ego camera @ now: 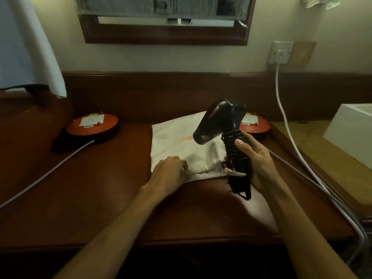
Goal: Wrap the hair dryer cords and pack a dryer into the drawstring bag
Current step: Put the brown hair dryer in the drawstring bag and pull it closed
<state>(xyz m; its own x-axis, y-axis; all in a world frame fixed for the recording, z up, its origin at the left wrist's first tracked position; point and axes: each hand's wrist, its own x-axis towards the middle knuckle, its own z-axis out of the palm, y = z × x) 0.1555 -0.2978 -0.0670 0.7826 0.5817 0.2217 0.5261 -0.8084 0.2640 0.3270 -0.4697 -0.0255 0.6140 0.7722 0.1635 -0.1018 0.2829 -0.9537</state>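
Note:
A black hair dryer (pixel 218 119) stands upright above the desk, its black cord (pixel 233 141) coiled round the handle and the plug (pixel 240 188) hanging below. My right hand (pixel 254 164) grips the wrapped handle. A white drawstring bag (pixel 177 141) with orange lettering lies flat on the desk under the dryer. My left hand (pixel 171 170) rests on the bag's near edge with fingers curled at the hem; whether it pinches the cloth I cannot tell.
Two round orange-topped devices (pixel 92 125) (pixel 254 123) sit on the wooden desk (pixel 100 188), left and right of the bag. White cables (pixel 46 174) (pixel 291 141) run across the desk, one up to a wall socket (pixel 280 53). A white box (pixel 350 129) stands at right.

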